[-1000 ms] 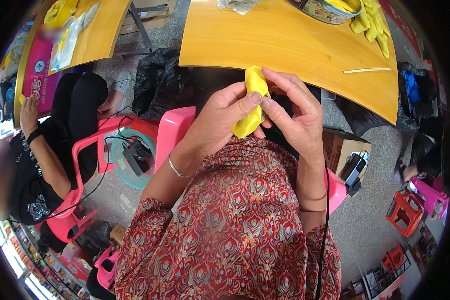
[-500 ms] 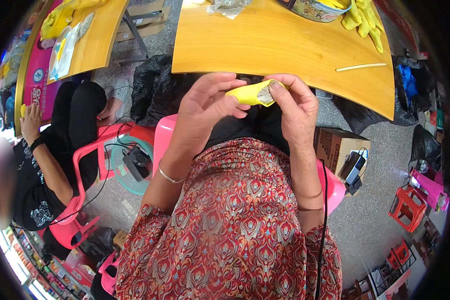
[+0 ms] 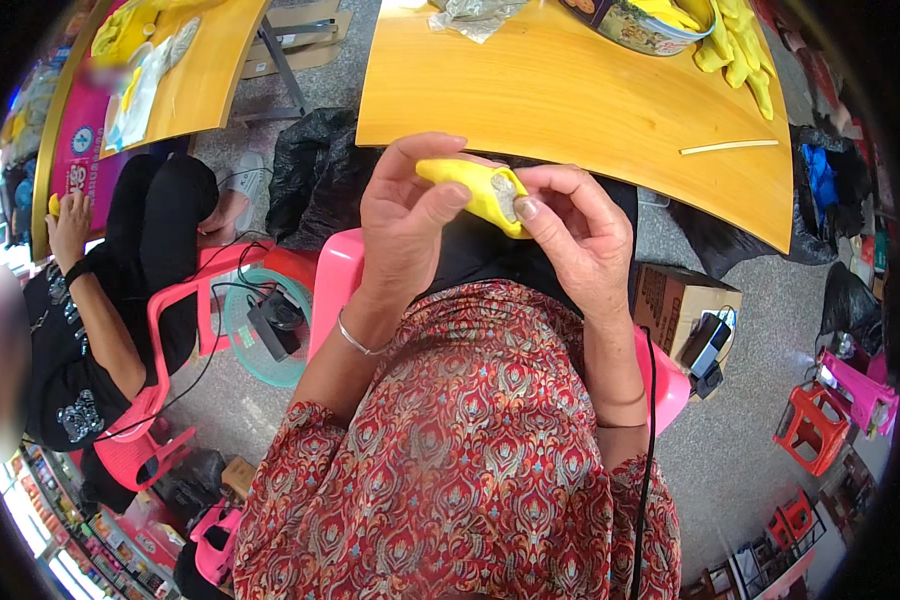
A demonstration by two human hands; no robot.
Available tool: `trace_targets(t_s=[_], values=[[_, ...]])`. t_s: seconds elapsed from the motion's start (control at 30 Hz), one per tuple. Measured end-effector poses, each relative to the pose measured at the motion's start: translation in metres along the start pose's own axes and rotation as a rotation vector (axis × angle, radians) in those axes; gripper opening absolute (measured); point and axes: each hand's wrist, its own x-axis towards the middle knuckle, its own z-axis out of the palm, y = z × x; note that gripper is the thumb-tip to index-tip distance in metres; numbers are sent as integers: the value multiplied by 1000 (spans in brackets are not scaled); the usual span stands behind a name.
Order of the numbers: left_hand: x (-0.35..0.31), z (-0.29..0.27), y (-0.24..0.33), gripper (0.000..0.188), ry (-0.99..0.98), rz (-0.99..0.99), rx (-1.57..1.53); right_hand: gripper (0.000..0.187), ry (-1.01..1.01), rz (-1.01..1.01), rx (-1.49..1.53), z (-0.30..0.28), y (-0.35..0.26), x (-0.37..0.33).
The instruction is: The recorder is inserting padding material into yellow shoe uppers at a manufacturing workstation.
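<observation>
Centrally, a yellow pouch [image 3: 460,183] is held between two hands, its stuffed mouth turned to the right one.

Just above the middle of the frame, the pouch is slanted along its long axis, the tapered tip up and left, the mouth down and right, with grey filling [image 3: 505,195] exposed. By the left hand [image 3: 405,210], half curled, the tapered side is supported between thumb and fingers, some of them hidden behind; by the right hand [image 3: 585,235], nearer the mouth, the rim is pinched with thumb and bent fingers. Farther off, a pale stick [image 3: 728,147] is seen on the wooden table [image 3: 550,90], and at upper right a round tin [image 3: 650,38] is flanked by yellow pieces [image 3: 740,60].
</observation>
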Motion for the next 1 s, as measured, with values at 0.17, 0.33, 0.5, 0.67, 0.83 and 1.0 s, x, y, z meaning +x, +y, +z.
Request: trace_targets(t_s=[0.17, 0.33, 0.5, 0.67, 0.83, 1.0], values=[[-8, 14, -19, 46, 96, -212, -578, 9, 94, 55, -10, 6, -1, -5], [-15, 27, -10, 33, 101, -153, -170, 9, 204, 66, -11, 3, -4, -2], [-13, 24, -5, 32, 103, -164, -157, 14, 79, -121, -231, 2, 0, -3], [-11, 22, -5, 28, 178, -205, -318, 36, -82, -177, -228, 0, 2, 2], [-5, 19, 1, 30, 128, -296, -352, 32, -110, -153, -273, -6, 2, 3], [-2, 6, 1, 34, 148, -433, -313, 31, -186, -206, -425, -7, -7, 4]])
